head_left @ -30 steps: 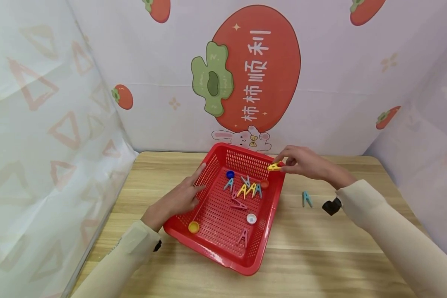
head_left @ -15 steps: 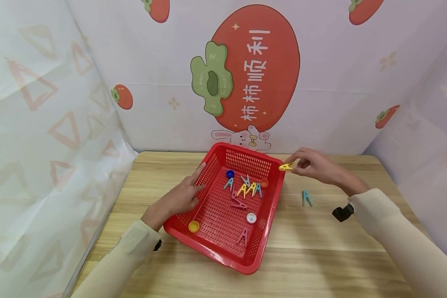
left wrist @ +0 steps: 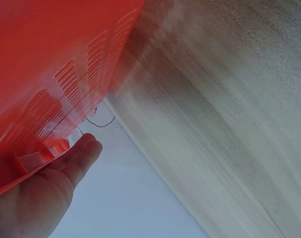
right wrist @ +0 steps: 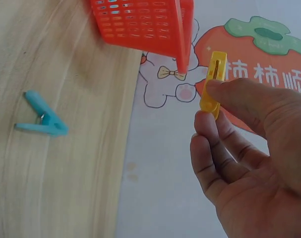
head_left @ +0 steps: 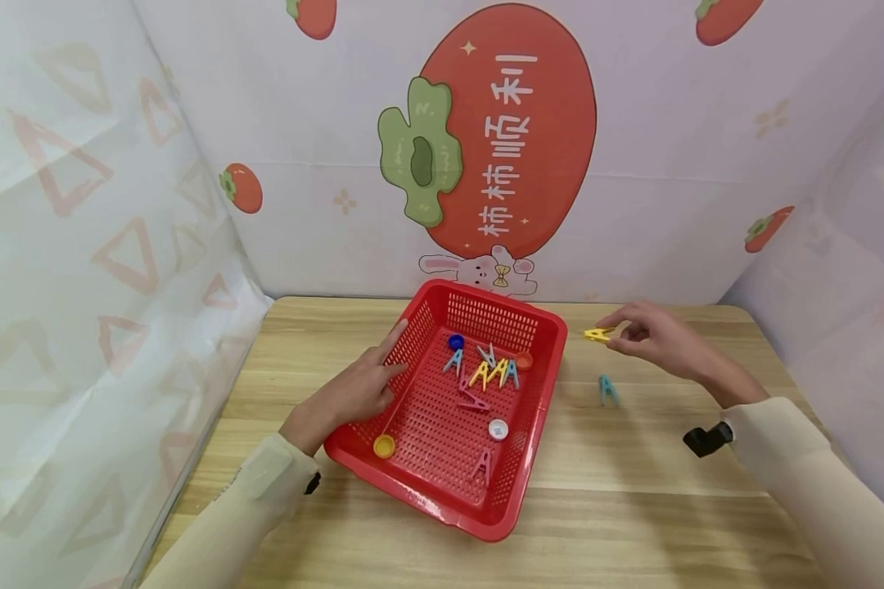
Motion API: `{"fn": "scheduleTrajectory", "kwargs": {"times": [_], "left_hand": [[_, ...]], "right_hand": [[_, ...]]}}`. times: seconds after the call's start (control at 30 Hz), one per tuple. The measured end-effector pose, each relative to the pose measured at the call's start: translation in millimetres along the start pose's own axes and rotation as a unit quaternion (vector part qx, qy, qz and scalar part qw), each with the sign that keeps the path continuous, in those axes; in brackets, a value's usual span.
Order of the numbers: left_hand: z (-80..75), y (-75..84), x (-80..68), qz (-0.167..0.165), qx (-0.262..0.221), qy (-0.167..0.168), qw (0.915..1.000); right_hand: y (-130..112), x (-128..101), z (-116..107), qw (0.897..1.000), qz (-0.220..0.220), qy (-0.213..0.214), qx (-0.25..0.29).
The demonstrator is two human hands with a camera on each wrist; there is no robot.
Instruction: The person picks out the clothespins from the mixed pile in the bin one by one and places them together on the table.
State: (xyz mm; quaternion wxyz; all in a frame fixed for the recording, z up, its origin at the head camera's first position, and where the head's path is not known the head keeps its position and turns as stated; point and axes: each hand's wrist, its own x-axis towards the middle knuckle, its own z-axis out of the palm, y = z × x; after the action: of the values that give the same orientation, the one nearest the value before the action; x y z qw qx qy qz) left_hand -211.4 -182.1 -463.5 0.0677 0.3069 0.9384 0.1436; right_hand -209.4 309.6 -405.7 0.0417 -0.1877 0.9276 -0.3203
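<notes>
On my feed, the right hand (head_left: 656,339), right of centre in the head frame, pinches a yellow clothespin (right wrist: 217,64) between thumb and forefinger; from the right wrist I see the other fingers bent and holding nothing. The clothespin is beside the basket's upper right corner, apart from the rim. Just below that hand, a teal clothespin (head_left: 606,382) lies on the wooden table (head_left: 604,507); I get it at the left of the right wrist frame too.

At the centre of the head frame, the red basket (head_left: 536,425) sits askew. The left hand (head_left: 354,399) holds its left rim, one finger pointing straight along it; the wrist view hides most of the grip from me.

Inside the basket I make out a blue cap (head_left: 456,343) near the top, with grey, blue, pink and yellow clothespins clustered by an orange cap (head_left: 524,361). A white cap (head_left: 498,429) and another pink clothespin (head_left: 485,456) lie lower right; a yellow cap (head_left: 385,447) lies lower left. Across the top of my head frame runs a backdrop (head_left: 302,245) printed with persimmons.
</notes>
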Motion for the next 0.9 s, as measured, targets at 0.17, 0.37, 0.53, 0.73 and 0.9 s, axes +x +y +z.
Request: {"fn": "scheduleTrajectory", "kwargs": {"times": [0.17, 0.37, 0.53, 0.73, 0.9], "left_hand": [[-1.2, 0.8, -0.6, -0.007, -0.005, -0.005, 1.0], [-0.3, 1.0, -0.3, -0.015, -0.012, -0.007, 0.9998], [-0.1, 1.3, 0.0, -0.018, -0.012, -0.01, 0.9997], [-0.5, 1.0, -0.2, -0.015, -0.006, -0.009, 0.9998], [0.2, 0.2, 0.1, -0.01, -0.005, -0.006, 0.9999]], "right_hand": [[11, -11, 3, 1.0, -0.007, 0.022, -0.02], [21, -23, 6, 0.999, 0.021, 0.025, -0.034], [31, -35, 13, 0.998, 0.044, 0.033, -0.028], [43, -45, 22, 0.995, 0.088, 0.046, -0.016], [51, -51, 31, 0.992, 0.113, 0.061, -0.011]]}}
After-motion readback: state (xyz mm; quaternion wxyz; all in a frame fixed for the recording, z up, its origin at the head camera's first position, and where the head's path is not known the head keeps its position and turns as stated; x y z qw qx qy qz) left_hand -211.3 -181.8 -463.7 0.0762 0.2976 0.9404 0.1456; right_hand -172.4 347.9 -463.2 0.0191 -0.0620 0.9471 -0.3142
